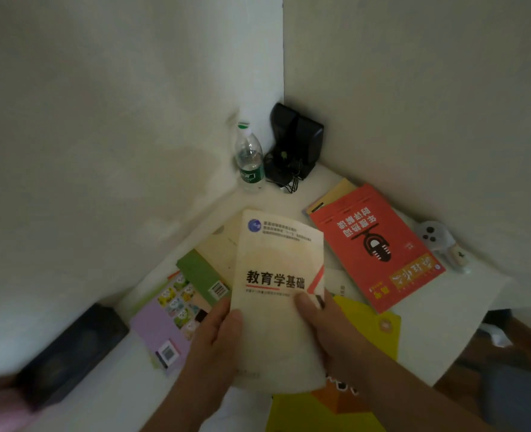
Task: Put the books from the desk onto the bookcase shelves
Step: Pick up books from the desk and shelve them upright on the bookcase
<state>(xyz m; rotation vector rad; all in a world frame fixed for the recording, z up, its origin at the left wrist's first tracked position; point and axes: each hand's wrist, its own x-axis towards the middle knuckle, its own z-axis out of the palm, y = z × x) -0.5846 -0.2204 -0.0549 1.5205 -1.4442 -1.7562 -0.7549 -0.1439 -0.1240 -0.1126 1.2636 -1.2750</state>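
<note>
A cream-coloured book (278,275) with black Chinese title characters is held up above the white desk (429,332). My left hand (214,335) grips its lower left edge and my right hand (323,325) grips its lower right edge, thumb on the cover. Under and around it lie more books: a red one (379,244) at the right, a yellow one (370,332) below my right hand, a purple one (161,325) and a green one (205,275) at the left. No bookcase is in view.
A plastic water bottle (249,159) and black speakers (292,145) stand in the desk's far corner against the white walls. A white toy-like object (438,241) lies at the right edge. A dark box (71,347) sits at the left.
</note>
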